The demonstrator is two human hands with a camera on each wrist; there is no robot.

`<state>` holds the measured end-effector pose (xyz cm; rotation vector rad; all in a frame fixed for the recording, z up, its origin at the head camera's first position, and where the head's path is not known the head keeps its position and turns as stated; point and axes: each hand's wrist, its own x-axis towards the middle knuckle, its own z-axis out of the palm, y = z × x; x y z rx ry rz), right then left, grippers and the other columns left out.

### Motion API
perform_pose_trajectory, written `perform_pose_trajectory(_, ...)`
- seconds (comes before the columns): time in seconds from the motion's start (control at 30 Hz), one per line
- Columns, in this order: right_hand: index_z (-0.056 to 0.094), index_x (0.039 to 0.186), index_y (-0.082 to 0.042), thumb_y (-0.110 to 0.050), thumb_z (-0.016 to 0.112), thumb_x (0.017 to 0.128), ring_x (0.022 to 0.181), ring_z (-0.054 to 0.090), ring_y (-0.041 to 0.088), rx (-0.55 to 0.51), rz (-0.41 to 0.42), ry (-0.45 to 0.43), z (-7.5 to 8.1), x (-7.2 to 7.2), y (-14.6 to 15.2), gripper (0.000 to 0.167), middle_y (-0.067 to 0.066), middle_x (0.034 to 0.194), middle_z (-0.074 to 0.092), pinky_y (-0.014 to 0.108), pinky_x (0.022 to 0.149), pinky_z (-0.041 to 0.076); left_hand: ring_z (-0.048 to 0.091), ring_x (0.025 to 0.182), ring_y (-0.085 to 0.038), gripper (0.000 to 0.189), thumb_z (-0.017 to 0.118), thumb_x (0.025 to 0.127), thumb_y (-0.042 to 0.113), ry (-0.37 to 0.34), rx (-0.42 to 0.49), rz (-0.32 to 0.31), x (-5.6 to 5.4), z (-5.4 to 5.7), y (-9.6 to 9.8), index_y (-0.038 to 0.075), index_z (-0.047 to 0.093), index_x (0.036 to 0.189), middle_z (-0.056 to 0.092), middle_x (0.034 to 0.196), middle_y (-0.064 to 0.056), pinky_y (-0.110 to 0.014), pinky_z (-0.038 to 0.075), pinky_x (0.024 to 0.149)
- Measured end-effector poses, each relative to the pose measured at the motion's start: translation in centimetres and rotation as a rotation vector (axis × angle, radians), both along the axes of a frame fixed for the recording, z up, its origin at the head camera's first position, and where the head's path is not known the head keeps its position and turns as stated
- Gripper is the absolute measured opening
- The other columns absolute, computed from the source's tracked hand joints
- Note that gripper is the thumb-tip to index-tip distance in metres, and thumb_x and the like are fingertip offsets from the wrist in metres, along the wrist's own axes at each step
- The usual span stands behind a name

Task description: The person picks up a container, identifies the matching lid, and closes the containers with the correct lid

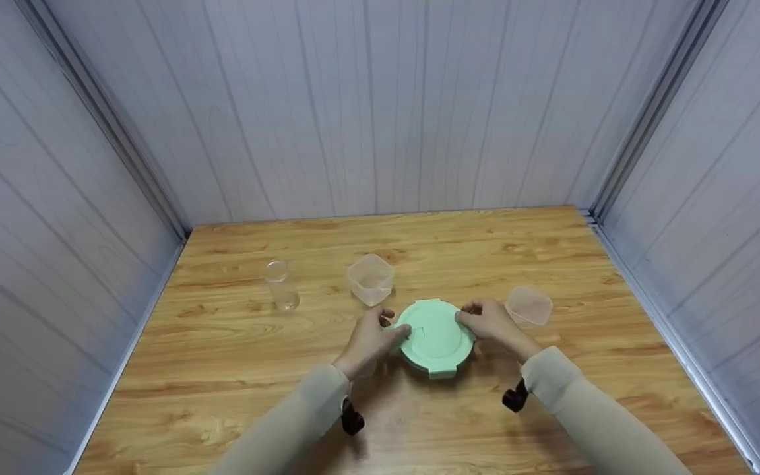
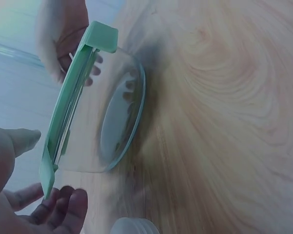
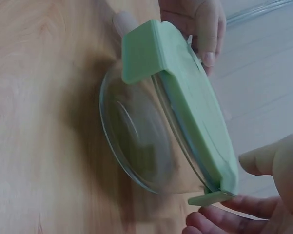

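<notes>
A round glass food container stands on the table, with a mint-green snap lid on top. My left hand grips the lid's left edge, thumb over the top and fingertips at a side clip that sticks outward. At the opposite edge, my right hand holds the lid in the same way. Its fingers touch the underside of another flared clip. The near clip hangs down over the rim.
Behind the container stands a translucent square tub. A clear tall cup is farther left. To the right lies a translucent flat lid. Near my left hand is a pale ribbed thing, partly cut off. Panel walls enclose the wooden table.
</notes>
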<state>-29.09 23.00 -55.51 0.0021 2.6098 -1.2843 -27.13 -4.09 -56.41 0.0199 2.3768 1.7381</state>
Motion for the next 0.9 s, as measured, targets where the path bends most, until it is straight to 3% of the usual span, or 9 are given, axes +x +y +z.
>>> perform_pose_trajectory(0.2, 0.072, 0.122, -0.002, -0.037, 0.065, 0.109, 0.105, 0.068, 0.026, -0.019, -0.039, 0.037, -0.8, -0.3, -1.0, 0.038, 0.017, 0.118, 0.073, 0.038, 0.087, 0.058, 0.058, 0.106, -0.029, 0.055, 0.086, 0.093, 0.03, 0.095, -0.165, -0.005, 0.6, 0.2, -0.5, -0.003, 0.06, 0.128, 0.063, 0.123, -0.018, -0.043, 0.052, 0.092)
perform_pose_trajectory(0.37, 0.075, 0.117, -0.002, -0.042, 0.068, 0.108, 0.096, 0.067, 0.022, -0.033, -0.042, 0.048, -1.5, -0.5, -1.6, 0.041, 0.014, 0.11, 0.074, 0.032, 0.081, 0.056, 0.057, 0.094, -0.024, 0.057, 0.089, 0.091, 0.034, 0.131, -0.253, -0.01, 0.8, 0.2, -0.8, -0.003, 0.06, 0.122, 0.063, 0.111, -0.014, -0.038, 0.05, 0.082)
perform_pose_trajectory(0.53, 0.077, 0.107, -0.004, -0.039, 0.07, 0.107, 0.083, 0.065, 0.019, -0.017, -0.026, 0.063, -1.8, -0.6, -1.8, 0.036, 0.01, 0.097, 0.074, 0.027, 0.072, 0.051, 0.052, 0.084, -0.02, 0.053, 0.09, 0.091, 0.032, 0.095, -0.242, -0.009, 0.8, 0.3, -0.9, -0.003, 0.06, 0.118, 0.056, 0.096, -0.007, -0.033, 0.044, 0.073)
perform_pose_trajectory(0.73, 0.076, 0.101, -0.007, -0.041, 0.071, 0.107, 0.08, 0.062, 0.017, -0.02, -0.02, 0.061, -1.9, -0.8, -1.8, 0.034, 0.006, 0.091, 0.071, 0.027, 0.07, 0.049, 0.053, 0.082, -0.019, 0.045, 0.091, 0.09, 0.031, 0.077, -0.217, 0.005, 0.7, 0.2, -1.1, 0.003, 0.061, 0.108, 0.057, 0.092, -0.004, -0.032, 0.044, 0.071)
perform_pose_trajectory(0.9, 0.076, 0.106, -0.006, -0.044, 0.07, 0.107, 0.083, 0.064, 0.017, -0.002, -0.025, 0.076, -2.1, -0.7, -1.8, 0.039, 0.007, 0.095, 0.074, 0.027, 0.073, 0.051, 0.052, 0.079, -0.018, 0.047, 0.094, 0.087, 0.032, 0.096, -0.212, -0.014, 0.9, 0.2, -1.1, 0.001, 0.062, 0.102, 0.057, 0.089, -0.003, -0.031, 0.046, 0.071)
